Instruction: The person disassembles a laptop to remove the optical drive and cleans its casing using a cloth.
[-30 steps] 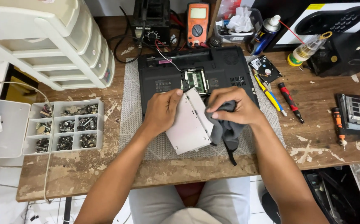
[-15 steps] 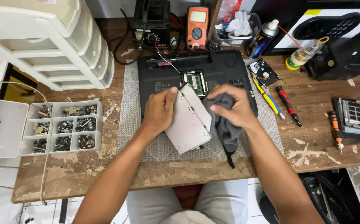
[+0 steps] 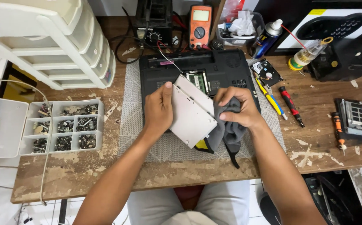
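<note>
My left hand (image 3: 158, 109) grips the left edge of a flat silver optical drive (image 3: 193, 113), holding it tilted above the mat. My right hand (image 3: 236, 107) presses a dark grey cloth (image 3: 226, 133) against the drive's right edge. Behind both lies an opened black laptop base (image 3: 197, 68), bottom side up, with a green memory board showing. A yellow tag peeks out under the drive's lower corner.
A grey mat (image 3: 133, 125) covers the wooden bench. At the left stand a compartment box of screws (image 3: 64, 127) and white plastic drawers (image 3: 60, 46). Screwdrivers (image 3: 290, 106), a bare hard drive (image 3: 265, 73), a spray can (image 3: 264, 39) and an orange multimeter (image 3: 200, 25) lie right and behind.
My right hand with the cloth has slid up along the drive's right edge. The drive has tilted slightly in my left hand.
</note>
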